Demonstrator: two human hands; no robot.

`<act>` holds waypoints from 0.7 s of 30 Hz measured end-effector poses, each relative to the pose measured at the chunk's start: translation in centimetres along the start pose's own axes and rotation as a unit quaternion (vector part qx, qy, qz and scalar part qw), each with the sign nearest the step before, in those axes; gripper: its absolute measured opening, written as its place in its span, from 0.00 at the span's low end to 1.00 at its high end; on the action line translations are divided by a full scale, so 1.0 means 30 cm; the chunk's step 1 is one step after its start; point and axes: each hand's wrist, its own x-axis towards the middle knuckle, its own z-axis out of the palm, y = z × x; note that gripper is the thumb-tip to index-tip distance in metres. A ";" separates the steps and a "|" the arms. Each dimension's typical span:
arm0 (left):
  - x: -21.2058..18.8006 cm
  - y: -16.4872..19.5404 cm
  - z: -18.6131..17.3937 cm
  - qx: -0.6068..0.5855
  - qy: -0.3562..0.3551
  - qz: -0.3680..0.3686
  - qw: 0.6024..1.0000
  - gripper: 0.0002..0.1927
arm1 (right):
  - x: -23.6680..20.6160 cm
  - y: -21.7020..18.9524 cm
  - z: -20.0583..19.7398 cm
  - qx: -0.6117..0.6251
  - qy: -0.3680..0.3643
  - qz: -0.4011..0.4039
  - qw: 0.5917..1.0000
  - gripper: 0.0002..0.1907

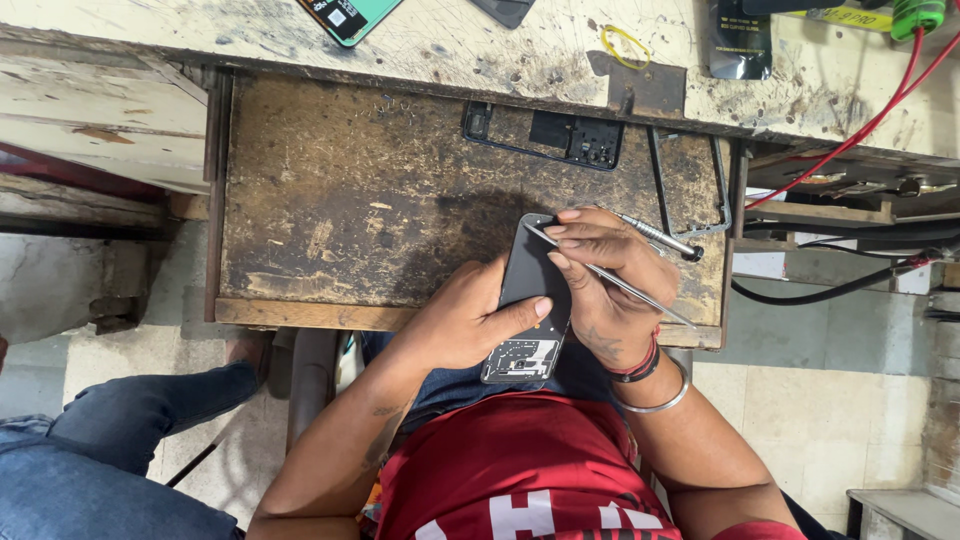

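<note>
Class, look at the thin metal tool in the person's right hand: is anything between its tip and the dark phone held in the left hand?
Nothing visible. The right hand holds the thin metal tool, whose tip meets the upper edge of the dark phone. The left hand grips the phone lower down, thumb across it, clear of the tip.

Phone (527, 300) over near edge of pulled-out drawer (330, 230), between left hand (465, 322) and right hand (600, 280). Tweezers (640, 290) and screwdriver (660, 238) in right hand. Phone frame (545, 135) at drawer's back, under worktop (480, 50). Rubber band (626, 46) on worktop.
</note>
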 end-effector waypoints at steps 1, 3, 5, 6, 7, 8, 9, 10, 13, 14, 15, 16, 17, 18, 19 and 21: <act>0.000 -0.001 0.001 0.000 0.000 0.001 1.000 0.22 | 0.001 0.000 -0.004 -0.001 -0.003 0.001 1.000 0.07; 0.000 -0.002 0.000 0.001 -0.001 0.001 1.000 0.22 | 0.002 -0.002 -0.008 -0.002 -0.013 0.002 1.000 0.07; 0.000 -0.002 0.000 -0.002 -0.002 -0.007 1.000 0.23 | 0.004 -0.006 -0.015 -0.002 -0.027 -0.001 1.000 0.07; 0.000 -0.002 0.000 -0.003 -0.003 -0.011 1.000 0.23 | 0.005 -0.008 -0.018 -0.002 -0.032 -0.002 0.999 0.07; 0.001 -0.002 0.000 -0.005 -0.003 -0.011 1.000 0.23 | 0.007 -0.010 -0.022 -0.003 -0.037 -0.002 0.999 0.07; 0.001 -0.003 0.000 -0.007 -0.002 -0.011 1.000 0.23 | 0.008 -0.012 -0.025 -0.004 -0.043 -0.002 0.999 0.07; 0.002 -0.003 0.001 -0.008 -0.001 -0.010 1.000 0.23 | 0.008 -0.014 -0.025 -0.005 -0.041 -0.002 0.999 0.07; 0.002 -0.003 0.000 -0.004 0.000 -0.007 1.000 0.22 | 0.008 -0.015 -0.023 -0.005 -0.040 -0.002 0.999 0.07; 0.003 -0.007 0.004 0.011 0.003 -0.009 1.000 0.22 | 0.007 -0.010 -0.010 0.001 -0.012 0.003 1.000 0.07; 0.003 -0.008 0.003 0.017 0.002 -0.017 1.000 0.21 | 0.007 -0.008 -0.004 0.004 0.001 0.006 1.000 0.07; 0.004 -0.009 0.002 0.023 0.001 -0.023 0.999 0.21 | 0.006 -0.008 0.000 0.000 0.006 0.011 1.000 0.07; 0.005 -0.010 0.001 0.020 0.002 -0.024 0.999 0.21 | 0.007 -0.007 0.004 -0.003 0.010 0.016 1.000 0.07; 0.005 -0.010 0.002 0.018 0.003 -0.026 1.000 0.22 | 0.006 -0.008 0.006 -0.007 0.014 0.020 1.000 0.08; 0.004 -0.009 0.001 0.015 0.004 -0.027 1.000 0.22 | 0.006 -0.010 0.009 -0.005 0.018 0.024 1.000 0.08; 0.004 -0.008 0.001 0.021 0.005 -0.027 0.999 0.21 | 0.004 -0.013 0.011 -0.003 0.022 0.027 0.999 0.08; 0.007 -0.005 0.002 0.032 0.005 -0.024 0.999 0.20 | 0.004 -0.018 0.010 -0.006 0.027 0.032 0.999 0.08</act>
